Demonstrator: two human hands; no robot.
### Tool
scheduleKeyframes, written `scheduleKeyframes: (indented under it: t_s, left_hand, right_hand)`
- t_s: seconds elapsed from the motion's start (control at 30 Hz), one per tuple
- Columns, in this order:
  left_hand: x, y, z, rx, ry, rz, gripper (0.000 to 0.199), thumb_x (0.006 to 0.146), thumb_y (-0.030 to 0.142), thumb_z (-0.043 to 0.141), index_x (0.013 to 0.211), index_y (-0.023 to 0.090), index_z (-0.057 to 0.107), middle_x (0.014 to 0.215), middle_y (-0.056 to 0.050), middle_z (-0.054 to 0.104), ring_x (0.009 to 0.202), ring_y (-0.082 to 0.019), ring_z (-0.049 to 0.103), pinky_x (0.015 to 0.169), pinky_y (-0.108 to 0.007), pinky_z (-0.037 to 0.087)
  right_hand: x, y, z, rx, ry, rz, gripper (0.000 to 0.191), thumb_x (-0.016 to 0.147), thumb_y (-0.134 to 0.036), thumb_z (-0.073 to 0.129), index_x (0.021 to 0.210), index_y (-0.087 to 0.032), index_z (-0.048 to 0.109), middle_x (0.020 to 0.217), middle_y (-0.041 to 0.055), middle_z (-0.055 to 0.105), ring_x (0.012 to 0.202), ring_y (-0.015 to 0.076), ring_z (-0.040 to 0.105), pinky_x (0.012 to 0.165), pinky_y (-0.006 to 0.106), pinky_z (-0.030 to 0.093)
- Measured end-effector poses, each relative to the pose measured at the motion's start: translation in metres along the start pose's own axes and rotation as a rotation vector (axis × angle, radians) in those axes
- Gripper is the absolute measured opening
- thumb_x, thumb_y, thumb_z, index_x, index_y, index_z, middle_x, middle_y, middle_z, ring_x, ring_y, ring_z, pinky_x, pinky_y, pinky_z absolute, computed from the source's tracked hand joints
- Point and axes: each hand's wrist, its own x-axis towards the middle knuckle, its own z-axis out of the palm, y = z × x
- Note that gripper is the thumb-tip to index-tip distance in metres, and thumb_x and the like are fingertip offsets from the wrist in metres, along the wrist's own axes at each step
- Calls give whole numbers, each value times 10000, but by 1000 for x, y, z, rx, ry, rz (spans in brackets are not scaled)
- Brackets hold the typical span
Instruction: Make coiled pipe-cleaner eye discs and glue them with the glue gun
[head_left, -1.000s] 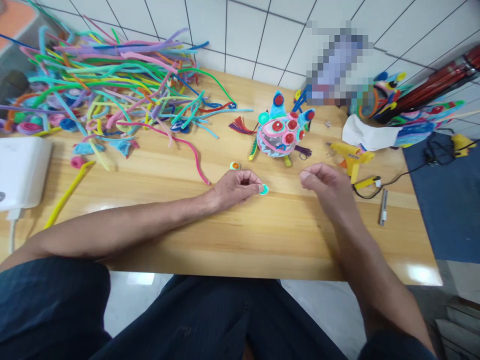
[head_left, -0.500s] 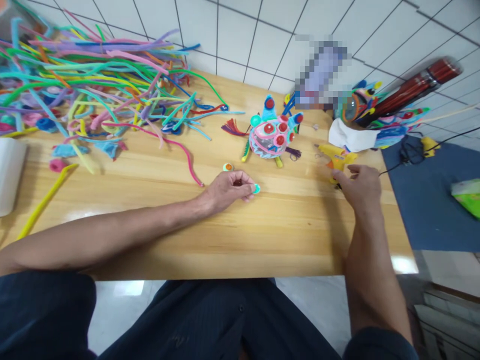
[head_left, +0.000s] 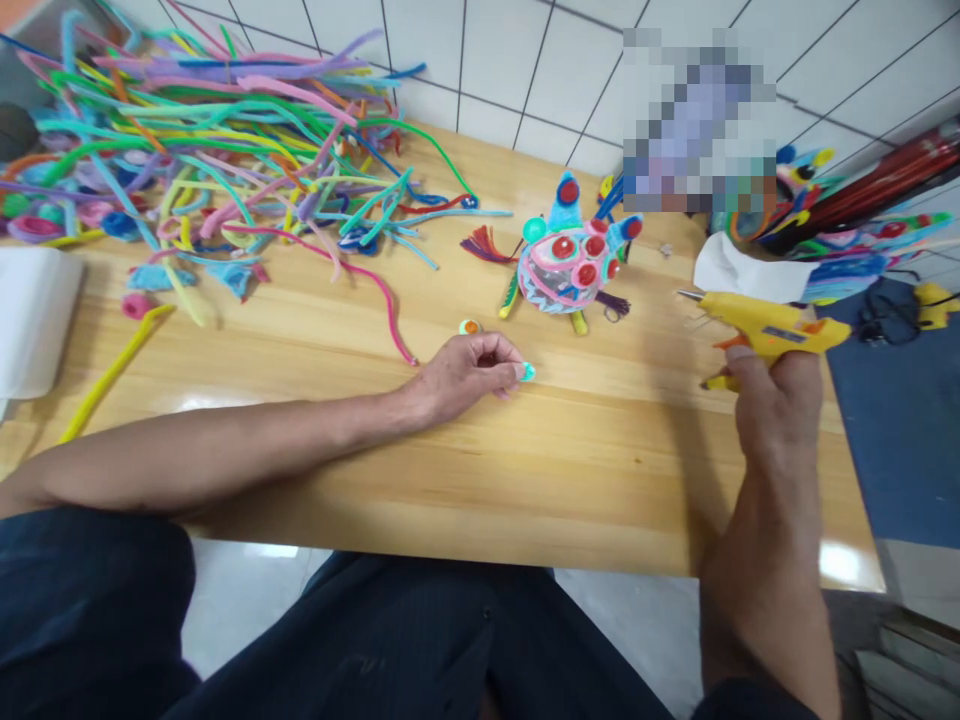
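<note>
Low over the wooden table, my left hand [head_left: 480, 367] pinches a small round turquoise piece [head_left: 528, 372] between thumb and fingers. Just behind that hand lies a small disc with an orange centre [head_left: 470, 327]. On the right, my right hand [head_left: 780, 395] is wrapped around the handle of a yellow glue gun [head_left: 772, 325], whose metal nozzle points left. Between the hands and farther back stands a colourful craft animal [head_left: 562, 260] with red dots, blue horns, tassels and short yellow-green feet.
A heap of coloured pipe cleaners [head_left: 225, 140] covers the back left of the table. A yellow strip [head_left: 116, 375] and a white box [head_left: 37, 320] lie at the left. White paper [head_left: 750, 270], a dark red cylinder [head_left: 885, 180] and a black cable [head_left: 874, 315] are at the right.
My right hand has picked up the glue gun and raised it off the table. My left hand keeps its pinch on the turquoise piece. The view has shifted slightly.
</note>
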Motion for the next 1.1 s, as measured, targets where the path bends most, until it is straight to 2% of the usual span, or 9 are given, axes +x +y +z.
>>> scheduleKeyframes:
  t_s: [0.1, 0.23, 0.37, 0.5, 0.63, 0.87, 1.1]
  left_hand:
    - [0, 1, 1, 61, 4, -3, 167, 869, 290, 736, 864, 133, 677, 730, 7, 670, 635, -90, 611, 629, -215, 495]
    - [0, 0, 0, 102, 6, -16, 185, 861, 317, 730, 854, 148, 656, 670, 33, 602, 590, -82, 542, 568, -207, 410]
    - [0, 2, 0, 94, -36, -18, 166, 869, 307, 692, 860, 149, 638, 646, 45, 569, 579, -81, 507, 555, -211, 374]
    - [-2, 4, -1, 89, -53, -9, 164, 875, 306, 675, 867, 147, 634, 667, 49, 554, 576, -80, 481, 556, -221, 365]
    - [-2, 5, -1, 103, -56, 11, 144, 883, 284, 681, 867, 145, 647, 690, 51, 552, 597, -72, 459, 582, -220, 359]
    - [-1, 6, 0, 90, -59, -2, 143, 881, 273, 700, 860, 137, 664, 743, 32, 590, 659, -77, 494, 618, -220, 367]
    - [0, 6, 0, 81, -53, 27, 155, 875, 282, 719, 845, 141, 661, 708, 49, 565, 609, -69, 453, 612, -227, 370]
  right_hand:
    - [-18, -21, 3, 48, -12, 77, 371, 600, -487, 793, 811, -224, 639, 737, 18, 673, 652, 218, 615, 658, 364, 513]
    - [-38, -48, 11, 4, -173, 123, 408, 615, -573, 794, 694, -216, 614, 662, 39, 657, 593, 220, 613, 567, 345, 470]
    - [-41, -65, 13, -79, -270, -11, 343, 725, -528, 713, 632, -247, 539, 575, 28, 584, 544, 228, 585, 604, 382, 462]
    - [-35, -77, 17, -140, -304, -145, 275, 744, -417, 666, 630, -270, 464, 574, 25, 532, 568, 243, 571, 631, 397, 442]
    - [-34, -80, 27, -162, -325, -191, 232, 738, -381, 641, 658, -268, 455, 610, 22, 527, 578, 230, 557, 631, 388, 434]
    - [-38, -68, 36, -180, -358, -268, 140, 758, -287, 607, 705, -253, 482, 642, 34, 556, 612, 243, 581, 616, 363, 402]
    - [-41, -64, 38, -180, -333, -313, 186, 754, -310, 582, 660, -264, 428, 554, 5, 499, 525, 189, 472, 558, 326, 365]
